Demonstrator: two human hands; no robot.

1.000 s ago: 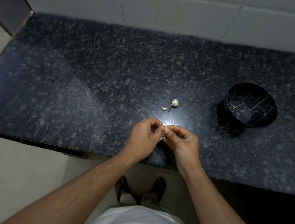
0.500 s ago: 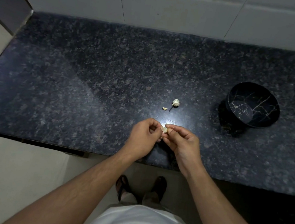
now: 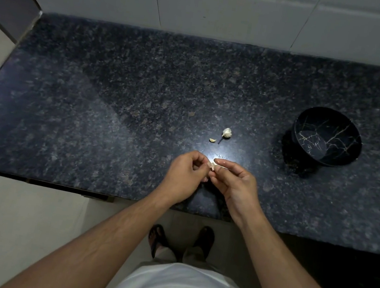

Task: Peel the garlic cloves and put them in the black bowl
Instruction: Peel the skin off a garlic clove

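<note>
Both hands, left hand (image 3: pixel 185 176) and right hand (image 3: pixel 234 184), pinch one small pale garlic clove (image 3: pixel 212 166) at frame centre, and should strip its skin gently before reaching the black gold-veined bowl (image 3: pixel 326 136).

Small pale garlic clove (image 3: pixel 212 166) pinched between fingertips, possibly part-peeled. White garlic piece with stem (image 3: pixel 227 133) and tiny cream clove (image 3: pixel 212 140) lie mid-counter. Black gold-veined round bowl (image 3: pixel 343 155) upright, far right.

Dim, countertop (image 3: pixel 139 112) glare, wide-angle edge distortion

No text, label or number is legible.
</note>
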